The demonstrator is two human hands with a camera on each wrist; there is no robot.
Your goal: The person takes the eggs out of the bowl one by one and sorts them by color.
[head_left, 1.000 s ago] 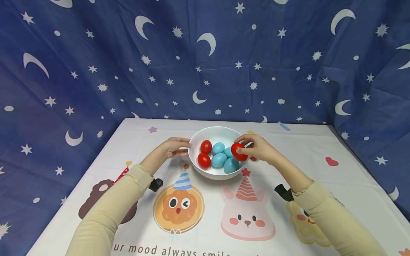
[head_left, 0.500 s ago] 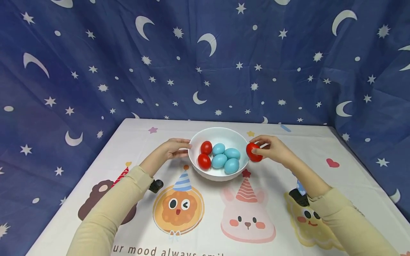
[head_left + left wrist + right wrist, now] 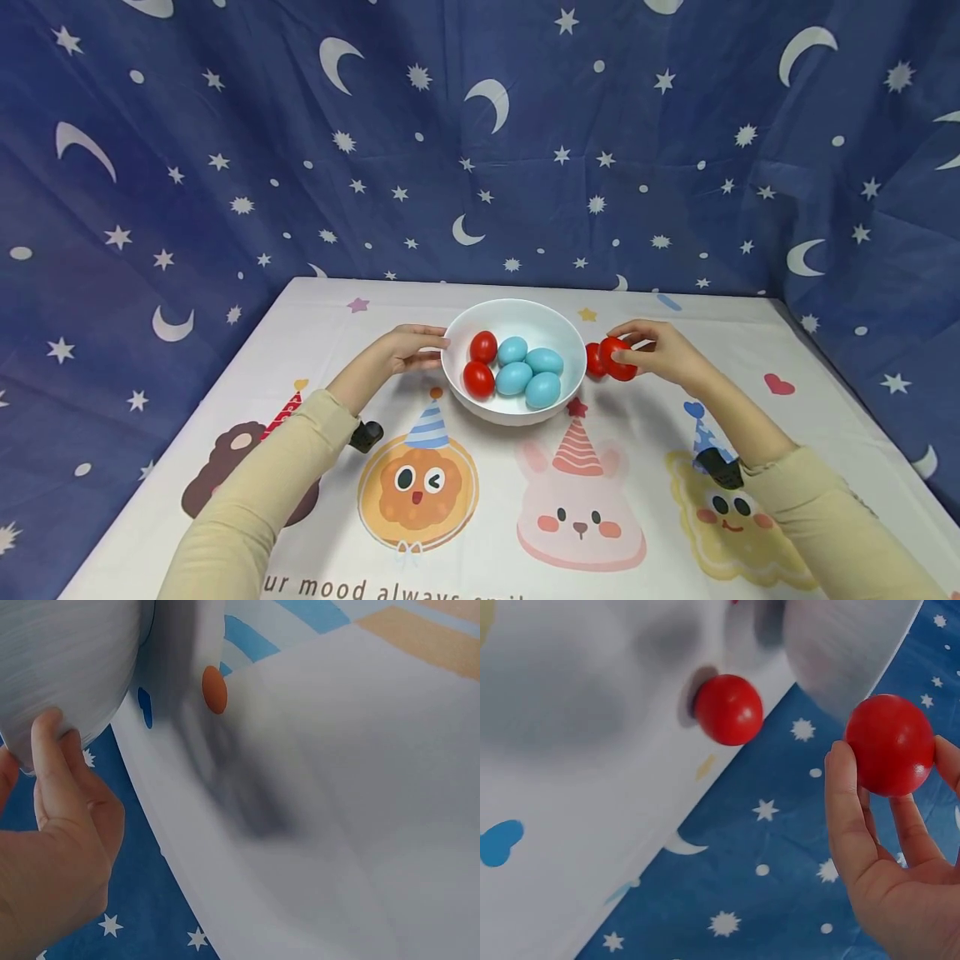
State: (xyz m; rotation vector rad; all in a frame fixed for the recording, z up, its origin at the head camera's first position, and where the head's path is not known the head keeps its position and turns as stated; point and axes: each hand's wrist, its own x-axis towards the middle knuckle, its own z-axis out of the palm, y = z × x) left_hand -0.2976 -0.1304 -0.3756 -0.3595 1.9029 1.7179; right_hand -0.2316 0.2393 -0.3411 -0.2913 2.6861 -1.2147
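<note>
A white bowl (image 3: pixel 517 315) stands toward the back of the table. In it lie two red eggs, one red egg (image 3: pixel 478 379) nearer me, and several light blue eggs, such as the blue egg (image 3: pixel 513 377) in the middle. My left hand (image 3: pixel 408 347) holds the bowl at its left rim; the left wrist view shows fingers (image 3: pixel 51 761) against its outer wall. Right of the bowl, my right hand (image 3: pixel 651 354) pinches another red egg (image 3: pixel 890 745) between thumb and fingers. One more red egg (image 3: pixel 730 709) rests on the table beside the bowl, partly hidden behind the held egg in the head view.
A white tablecloth (image 3: pixel 450 575) with printed cartoon figures covers the table. Behind it and along the left side hangs a blue curtain (image 3: pixel 525 192) with moons and stars. A black wrist camera (image 3: pixel 367 436) sticks out from the left sleeve, another black camera (image 3: pixel 718 468) from the right.
My right hand has carried the red egg from over the bowl's right edge out to the right, uncovering a blue egg and the red egg on the table. The left hand has stayed at the rim.
</note>
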